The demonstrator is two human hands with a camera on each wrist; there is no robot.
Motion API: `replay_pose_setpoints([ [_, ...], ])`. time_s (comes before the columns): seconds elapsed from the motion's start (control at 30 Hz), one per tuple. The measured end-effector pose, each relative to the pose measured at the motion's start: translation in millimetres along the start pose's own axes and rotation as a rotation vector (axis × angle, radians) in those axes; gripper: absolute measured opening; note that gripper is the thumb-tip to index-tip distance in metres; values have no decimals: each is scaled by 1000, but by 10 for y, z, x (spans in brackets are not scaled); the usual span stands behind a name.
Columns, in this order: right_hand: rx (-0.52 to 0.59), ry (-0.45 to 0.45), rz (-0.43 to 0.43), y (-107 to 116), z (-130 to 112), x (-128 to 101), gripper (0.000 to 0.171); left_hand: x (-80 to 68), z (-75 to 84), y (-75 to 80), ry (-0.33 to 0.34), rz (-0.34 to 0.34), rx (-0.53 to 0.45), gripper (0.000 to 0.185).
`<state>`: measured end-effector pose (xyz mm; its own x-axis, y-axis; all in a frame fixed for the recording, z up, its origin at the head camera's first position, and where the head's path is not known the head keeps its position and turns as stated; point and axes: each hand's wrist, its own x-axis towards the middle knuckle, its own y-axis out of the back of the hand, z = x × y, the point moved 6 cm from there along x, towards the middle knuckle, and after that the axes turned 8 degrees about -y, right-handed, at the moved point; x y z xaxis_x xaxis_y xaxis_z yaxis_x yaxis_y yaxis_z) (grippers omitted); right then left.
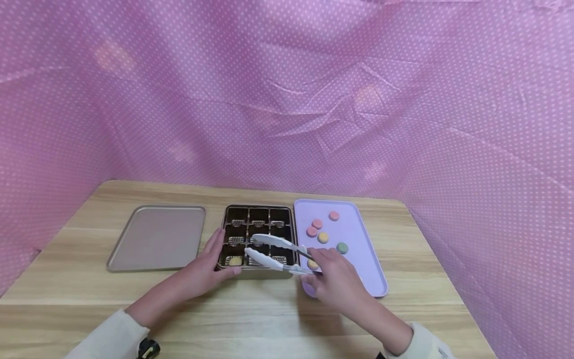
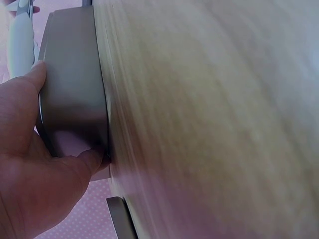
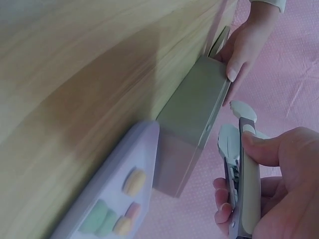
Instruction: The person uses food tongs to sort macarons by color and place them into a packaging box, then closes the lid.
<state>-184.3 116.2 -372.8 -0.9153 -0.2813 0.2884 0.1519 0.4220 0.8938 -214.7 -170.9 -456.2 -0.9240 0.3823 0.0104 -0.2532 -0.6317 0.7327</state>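
Note:
A dark box [image 1: 257, 207] with gold-lined compartments sits mid-table. My left hand [image 1: 206, 267] grips its front left corner, thumb on the front rim; the left wrist view shows the thumb and a finger of this hand [image 2: 25, 164] on the box wall [image 2: 75, 89]. My right hand [image 1: 336, 281] holds white tongs [image 1: 273, 252] over the box's front row, tips apart with nothing between them. A yellow macaron [image 1: 234, 260] lies in the front left compartment. In the right wrist view my right hand [image 3: 284, 189] clasps the tongs [image 3: 244, 164] beside the box [image 3: 194, 119].
A lavender tray [image 1: 358, 249] right of the box carries several macarons: pink [image 1: 317, 223], yellow [image 1: 323, 237], green [image 1: 342, 247]. One more [image 1: 312, 264] lies partly under my right hand. A flat tin lid [image 1: 157, 238] lies left of the box. Pink dotted cloth surrounds the table.

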Motion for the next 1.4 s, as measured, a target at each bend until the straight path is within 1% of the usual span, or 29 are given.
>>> replay_pose_setpoints([
  [0.2, 7, -69, 15, 89, 153, -31, 56, 5, 9, 8, -5, 7, -6, 115],
  [0.37, 3, -118, 34, 175, 282, -65, 59, 4, -3, 3, -2, 5, -11, 114],
  [0.6, -1, -145, 54, 218, 468, -129, 62, 0, -16, 4, -5, 0, -21, 115],
  [0.73, 3, -164, 59, 229, 563, -169, 63, 6, -19, 4, -12, 1, -24, 115],
  [1.07, -34, -224, 39, 294, 781, -329, 58, 9, -19, 4, -10, 3, -19, 116],
  [1.23, -51, -227, 45, 330, 873, -411, 56, 11, -18, 4, -3, 1, -30, 115],
  [1.4, -73, -193, 58, 340, 955, -479, 56, 13, -23, -6, 2, -3, -38, 116],
])
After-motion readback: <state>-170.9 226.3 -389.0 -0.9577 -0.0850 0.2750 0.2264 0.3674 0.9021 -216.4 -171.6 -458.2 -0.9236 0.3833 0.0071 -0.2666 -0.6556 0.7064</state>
